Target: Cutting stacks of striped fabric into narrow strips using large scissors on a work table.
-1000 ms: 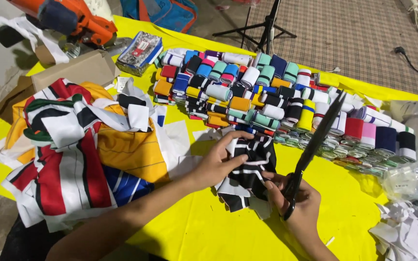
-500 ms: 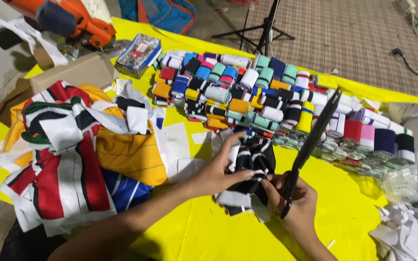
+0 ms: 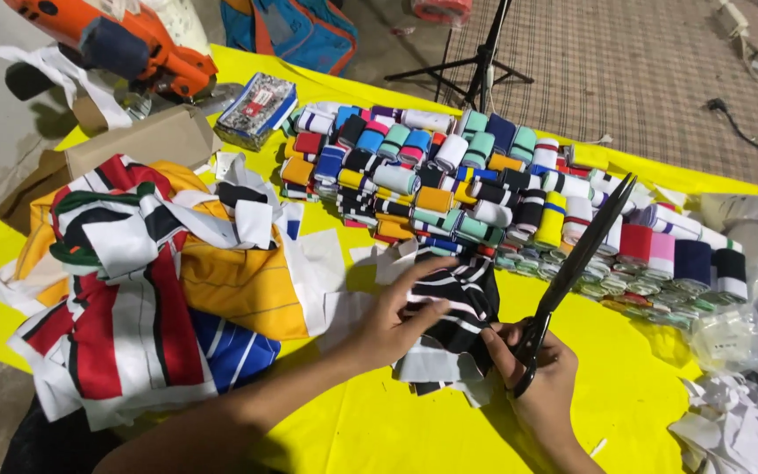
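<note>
Now my left hand (image 3: 394,318) presses one black-and-white striped fabric piece (image 3: 449,320) flat, fingers spread; my right hand (image 3: 539,379) grips one pair of black scissors (image 3: 569,272).

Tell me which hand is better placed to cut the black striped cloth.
Right hand: it likely suits best, already gripping the black scissors beside the striped cloth. The left hand lies flat on that cloth, holding it down.
</note>
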